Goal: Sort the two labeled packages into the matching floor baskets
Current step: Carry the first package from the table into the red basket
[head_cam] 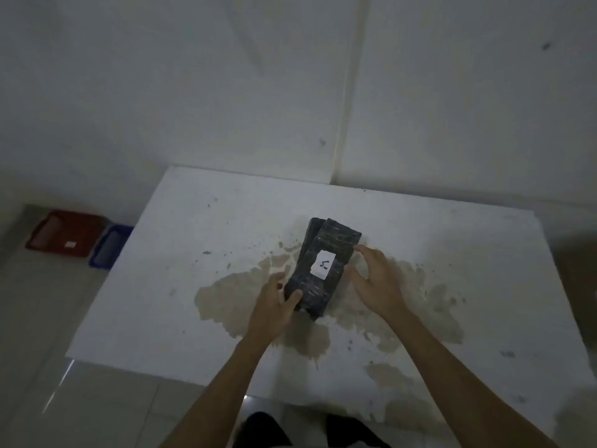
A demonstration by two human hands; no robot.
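Two dark wrapped packages lie stacked near the middle of the white table (161, 286). The top package (323, 270) carries a small white label; the lower package (311, 229) peeks out behind it at the far left. My left hand (274, 305) grips the near left corner of the top package, thumb on top. My right hand (374, 276) hovers just right of the stack with fingers spread, holding nothing. On the floor at the left stand a red basket (64, 234) with a white tag and a blue basket (109, 247) beside it.
The table top has brown stains and dark specks around the packages. White walls meet in a corner behind the table. Tiled floor shows at the left and below the table's near edge, where part of my dark clothing appears.
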